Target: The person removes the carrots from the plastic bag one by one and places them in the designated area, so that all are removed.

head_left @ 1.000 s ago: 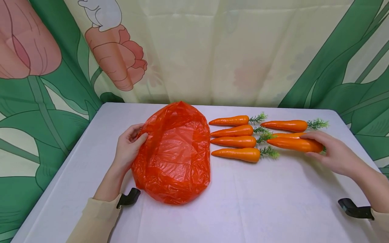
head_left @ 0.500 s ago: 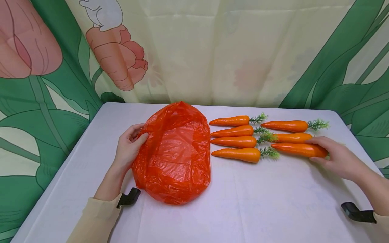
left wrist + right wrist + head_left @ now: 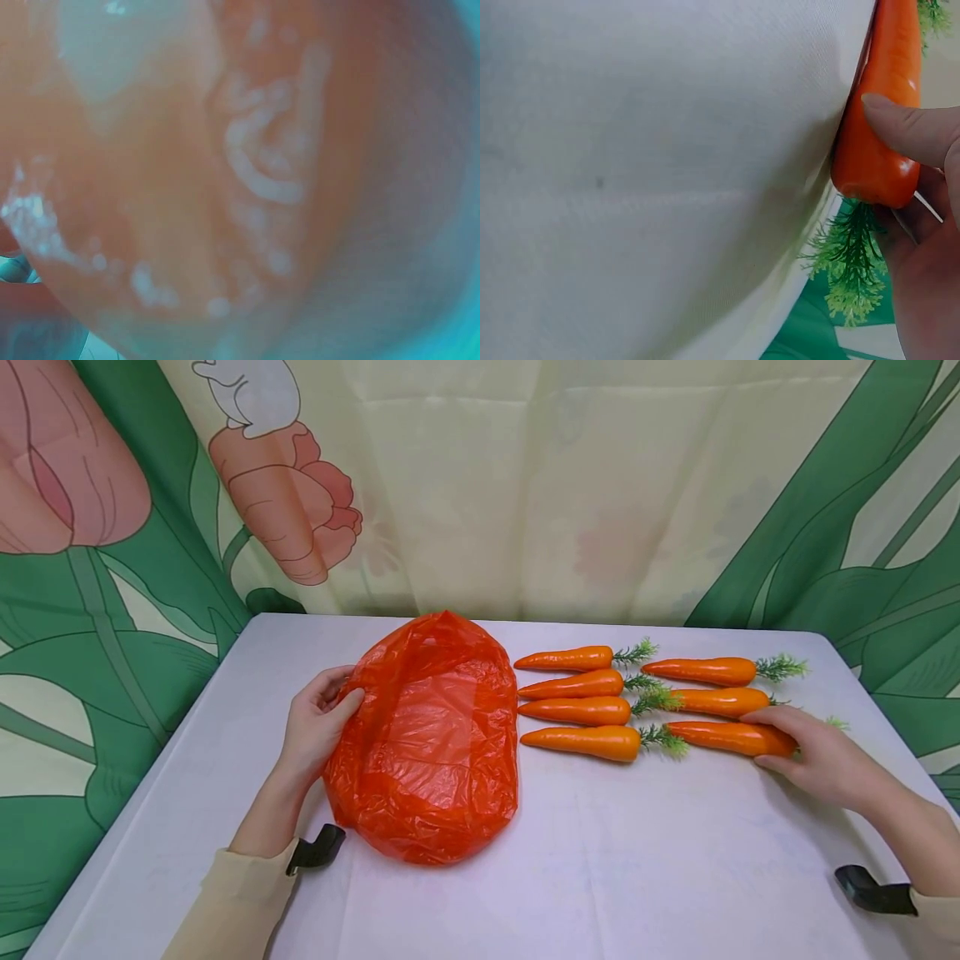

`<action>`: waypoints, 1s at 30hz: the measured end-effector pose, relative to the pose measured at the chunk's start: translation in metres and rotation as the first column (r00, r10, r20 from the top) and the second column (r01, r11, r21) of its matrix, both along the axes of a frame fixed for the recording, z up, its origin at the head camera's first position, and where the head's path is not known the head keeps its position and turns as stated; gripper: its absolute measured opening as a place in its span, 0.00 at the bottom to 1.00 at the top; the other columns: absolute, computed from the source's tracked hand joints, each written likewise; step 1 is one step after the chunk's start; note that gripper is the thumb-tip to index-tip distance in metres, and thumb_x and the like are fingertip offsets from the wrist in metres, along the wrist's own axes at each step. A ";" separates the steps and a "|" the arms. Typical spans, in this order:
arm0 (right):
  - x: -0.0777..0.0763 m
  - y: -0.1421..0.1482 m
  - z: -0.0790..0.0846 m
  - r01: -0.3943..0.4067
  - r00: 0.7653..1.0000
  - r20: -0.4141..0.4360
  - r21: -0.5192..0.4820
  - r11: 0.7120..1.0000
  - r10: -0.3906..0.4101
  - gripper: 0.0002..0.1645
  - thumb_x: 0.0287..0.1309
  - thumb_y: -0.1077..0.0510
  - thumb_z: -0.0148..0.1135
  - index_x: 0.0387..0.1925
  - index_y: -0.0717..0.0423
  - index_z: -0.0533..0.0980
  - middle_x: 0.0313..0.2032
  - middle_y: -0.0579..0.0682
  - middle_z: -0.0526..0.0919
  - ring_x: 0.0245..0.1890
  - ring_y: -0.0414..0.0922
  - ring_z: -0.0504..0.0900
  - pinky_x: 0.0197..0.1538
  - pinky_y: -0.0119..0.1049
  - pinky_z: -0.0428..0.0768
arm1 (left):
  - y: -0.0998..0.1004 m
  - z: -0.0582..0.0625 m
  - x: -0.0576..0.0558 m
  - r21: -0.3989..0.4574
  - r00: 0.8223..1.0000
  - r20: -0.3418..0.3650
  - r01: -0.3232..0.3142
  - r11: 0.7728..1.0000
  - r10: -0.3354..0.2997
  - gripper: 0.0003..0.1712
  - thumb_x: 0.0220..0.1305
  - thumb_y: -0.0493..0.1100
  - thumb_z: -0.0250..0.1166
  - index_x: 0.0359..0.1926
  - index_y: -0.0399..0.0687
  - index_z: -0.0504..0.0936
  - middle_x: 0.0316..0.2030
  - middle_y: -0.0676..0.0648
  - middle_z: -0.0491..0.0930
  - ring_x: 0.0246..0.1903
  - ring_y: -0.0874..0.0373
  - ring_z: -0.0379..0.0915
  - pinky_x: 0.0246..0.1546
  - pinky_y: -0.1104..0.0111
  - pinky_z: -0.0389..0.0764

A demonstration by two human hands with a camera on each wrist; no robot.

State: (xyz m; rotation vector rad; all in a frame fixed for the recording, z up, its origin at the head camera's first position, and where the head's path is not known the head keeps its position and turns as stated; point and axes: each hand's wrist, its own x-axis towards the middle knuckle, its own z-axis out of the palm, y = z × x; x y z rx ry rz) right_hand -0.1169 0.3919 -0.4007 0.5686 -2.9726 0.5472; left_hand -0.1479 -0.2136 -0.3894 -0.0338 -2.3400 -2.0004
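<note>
My left hand (image 3: 318, 718) pinches the left edge of a crinkled red plastic bag (image 3: 431, 752), whose mouth gapes upward on the table. That same bag (image 3: 165, 202) fills the left wrist view as a blur. Over on the right, my right hand (image 3: 821, 760) holds the thick end of an orange carrot (image 3: 723, 737), lowest of the right-hand column, tip pointing left. In the right wrist view the thumb (image 3: 911, 127) lies across the carrot (image 3: 881, 161) by its green top, fingers mostly hidden behind. Two more carrots, an upper one (image 3: 705, 671) and a middle one (image 3: 720, 700), lie just beyond.
Between bag and right-hand column, a second column of several carrots (image 3: 581, 741) lies with tips toward the bag, leafy tops overlapping the other column's tips. All rest on a white-covered table (image 3: 570, 860). A printed curtain (image 3: 585, 510) hangs behind the table's far edge.
The carrot in my right hand has come down from over the middle carrot to a place in front of it, in line with the column. The left hand and bag stay put.
</note>
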 end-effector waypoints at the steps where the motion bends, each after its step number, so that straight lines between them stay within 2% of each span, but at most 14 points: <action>1: 0.000 0.000 0.001 0.002 1.000 0.004 -0.003 1.000 -0.002 0.33 0.47 0.72 0.76 0.56 0.67 0.75 0.54 0.68 0.76 0.54 0.67 0.71 0.63 0.63 0.67 | 0.000 0.000 0.000 0.002 1.000 -0.001 0.001 1.000 -0.001 0.24 0.75 0.40 0.60 0.68 0.38 0.70 0.56 0.42 0.74 0.48 0.55 0.75 0.47 0.72 0.81; 2: 0.000 0.001 0.001 0.006 1.000 0.006 -0.004 1.000 -0.006 0.33 0.46 0.72 0.76 0.56 0.67 0.75 0.54 0.68 0.76 0.54 0.67 0.71 0.58 0.67 0.68 | 0.000 0.000 0.000 0.005 1.000 -0.001 0.002 1.000 -0.002 0.24 0.75 0.40 0.60 0.68 0.38 0.70 0.56 0.42 0.74 0.48 0.55 0.75 0.47 0.72 0.81; 5: 0.002 0.003 0.003 0.031 0.999 0.010 -0.002 1.000 -0.031 0.34 0.45 0.71 0.77 0.56 0.67 0.74 0.54 0.69 0.76 0.55 0.68 0.70 0.51 0.71 0.70 | 0.000 -0.001 0.000 0.012 1.000 -0.004 0.003 1.000 -0.003 0.24 0.74 0.39 0.60 0.68 0.38 0.70 0.56 0.42 0.74 0.48 0.55 0.76 0.47 0.72 0.82; 9: 0.004 0.007 0.005 0.083 0.996 0.026 0.005 0.997 -0.083 0.35 0.45 0.68 0.78 0.56 0.68 0.74 0.55 0.71 0.74 0.55 0.70 0.69 0.49 0.73 0.70 | 0.000 -0.001 -0.001 0.003 1.000 -0.008 0.000 1.000 0.000 0.24 0.74 0.39 0.60 0.68 0.38 0.70 0.55 0.42 0.74 0.48 0.54 0.75 0.47 0.72 0.82; 14: 0.007 0.012 0.005 0.106 0.994 0.024 0.006 0.994 -0.106 0.34 0.45 0.69 0.78 0.55 0.69 0.74 0.53 0.72 0.75 0.53 0.70 0.70 0.48 0.73 0.71 | 0.000 -0.001 -0.001 -0.009 1.000 -0.009 -0.004 1.000 0.004 0.24 0.74 0.39 0.60 0.68 0.37 0.70 0.55 0.42 0.74 0.48 0.54 0.75 0.47 0.72 0.81; 24: 0.005 0.010 0.003 0.090 0.995 -0.038 0.020 0.996 -0.090 0.30 0.45 0.71 0.76 0.52 0.69 0.75 0.51 0.71 0.77 0.52 0.68 0.73 0.48 0.69 0.72 | 0.000 0.001 0.000 -0.027 1.000 -0.007 -0.008 1.000 0.008 0.24 0.75 0.39 0.59 0.68 0.39 0.70 0.56 0.41 0.75 0.48 0.54 0.75 0.47 0.73 0.81; 30: 0.004 0.008 0.002 0.105 0.994 -0.014 0.033 0.994 -0.105 0.30 0.46 0.70 0.76 0.53 0.70 0.75 0.52 0.72 0.76 0.52 0.69 0.72 0.48 0.71 0.72 | 0.001 0.001 0.000 -0.024 1.000 -0.008 -0.002 1.000 0.002 0.24 0.75 0.39 0.59 0.68 0.38 0.70 0.56 0.41 0.74 0.48 0.54 0.75 0.47 0.73 0.81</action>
